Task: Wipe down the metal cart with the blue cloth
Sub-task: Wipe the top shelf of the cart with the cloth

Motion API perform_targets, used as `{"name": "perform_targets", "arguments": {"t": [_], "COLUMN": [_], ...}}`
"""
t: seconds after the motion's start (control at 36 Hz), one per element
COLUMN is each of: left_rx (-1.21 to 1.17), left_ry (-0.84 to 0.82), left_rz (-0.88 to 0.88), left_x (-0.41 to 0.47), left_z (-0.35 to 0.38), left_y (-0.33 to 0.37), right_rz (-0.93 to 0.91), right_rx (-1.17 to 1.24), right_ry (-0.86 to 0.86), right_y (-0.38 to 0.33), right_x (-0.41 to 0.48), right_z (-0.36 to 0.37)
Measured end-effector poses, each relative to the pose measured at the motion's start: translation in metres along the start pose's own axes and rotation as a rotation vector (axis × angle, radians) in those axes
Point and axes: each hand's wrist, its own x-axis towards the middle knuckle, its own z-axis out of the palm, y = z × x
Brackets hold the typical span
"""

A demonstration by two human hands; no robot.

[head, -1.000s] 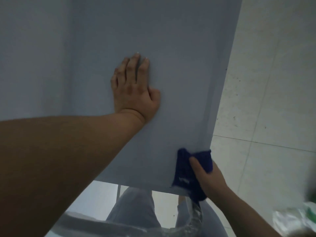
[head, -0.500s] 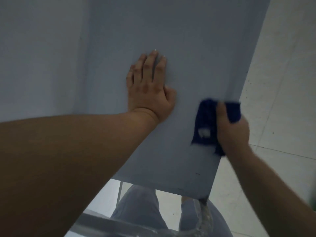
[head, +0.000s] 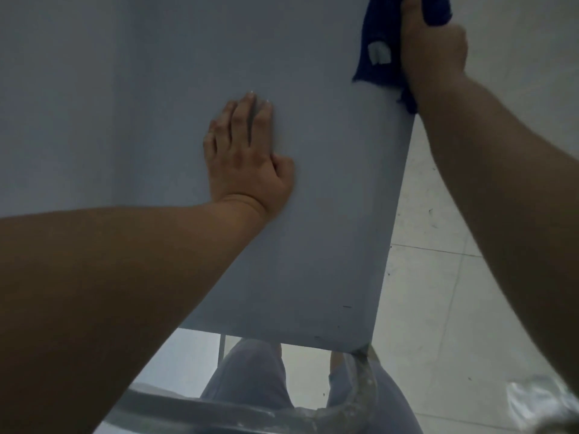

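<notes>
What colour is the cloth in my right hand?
The cloth is dark blue with a white tag, head view.

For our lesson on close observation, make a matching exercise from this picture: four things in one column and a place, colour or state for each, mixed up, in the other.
Column one:
1. left hand
2. right hand
3. cloth
4. floor

Column two:
A. dark blue
B. pale tiles, to the right of the cart
C. lies flat on the cart top
D. grips the cloth at the cart's right edge

Pairs: 1-C, 2-D, 3-A, 4-B
</notes>
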Motion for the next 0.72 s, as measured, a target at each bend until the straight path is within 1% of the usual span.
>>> {"name": "perform_targets", "arguments": {"t": [0.06,0.11,0.22,0.28,0.36,0.42,0.5,0.56,0.64,0.72], "left_rx": [-0.002,-0.009,-0.007,0.001,0.000,0.001,0.005,0.009,0.004,-0.006], "left_ry": [-0.004,-0.007,-0.008,-0.008,-0.014,-0.015,-0.008,-0.005,0.003,-0.003], "left_rz": [-0.004,-0.009,-0.008,-0.008,-0.013,-0.014,-0.009,-0.005,0.002,-0.003], "left_x": [0.000,0.000,0.000,0.001,0.001,0.002,0.002,0.002,0.004,0.005], "left_z": [0.000,0.000,-0.001,-0.001,-0.002,-0.002,-0.002,-0.001,0.000,0.000], "left_y": [0.001,0.001,0.000,0.000,0.000,0.000,-0.001,-0.002,-0.002,-0.002], "right_rz": [0.018,0.067,0.123,0.183,0.291,0.364,0.441,0.464,0.424,0.320], "right_rx": [0.029,-0.014,-0.059,-0.073,-0.092,-0.106,-0.128,-0.123,-0.129,-0.155], "right_ry": [-0.011,-0.004,-0.002,-0.034,-0.132,-0.222,-0.392,-0.474,-0.457,-0.311], "right_y": [0.012,0.031,0.090,0.121,0.159,0.181,0.203,0.209,0.211,0.204], "right_x": [-0.020,-0.054,-0.138,-0.186,-0.247,-0.273,-0.293,-0.298,-0.300,-0.296], "right_z": [-0.001,-0.004,-0.013,-0.021,-0.032,-0.040,-0.053,-0.060,-0.062,-0.053]}}
